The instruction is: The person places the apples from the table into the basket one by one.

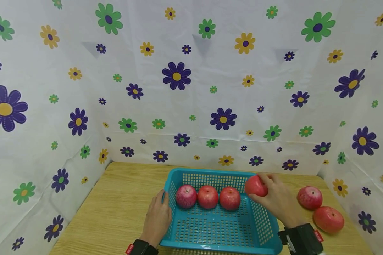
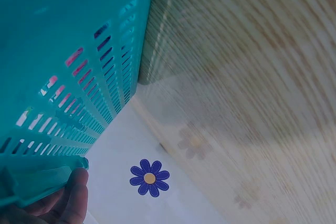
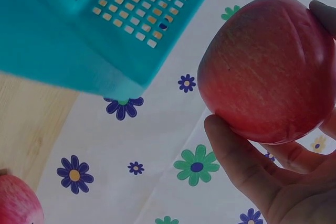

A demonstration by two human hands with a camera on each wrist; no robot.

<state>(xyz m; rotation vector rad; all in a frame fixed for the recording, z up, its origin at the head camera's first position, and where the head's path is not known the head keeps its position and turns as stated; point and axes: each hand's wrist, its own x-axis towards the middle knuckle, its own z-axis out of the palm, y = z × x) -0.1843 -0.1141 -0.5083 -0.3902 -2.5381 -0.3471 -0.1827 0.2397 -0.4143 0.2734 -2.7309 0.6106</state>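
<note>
The right hand (image 1: 279,198) reaches in from the lower right, its thumb and fingers spread round a red apple (image 1: 255,186), holding it at the far right corner of the blue basket (image 1: 223,248). Left of those fingers, three apples (image 1: 207,197) sit in a row inside; two more (image 1: 328,219) lie on the table (image 1: 115,205) to their right. The left hand (image 1: 157,216) points away from the person, its fingers gripping the basket's left rim.
</note>
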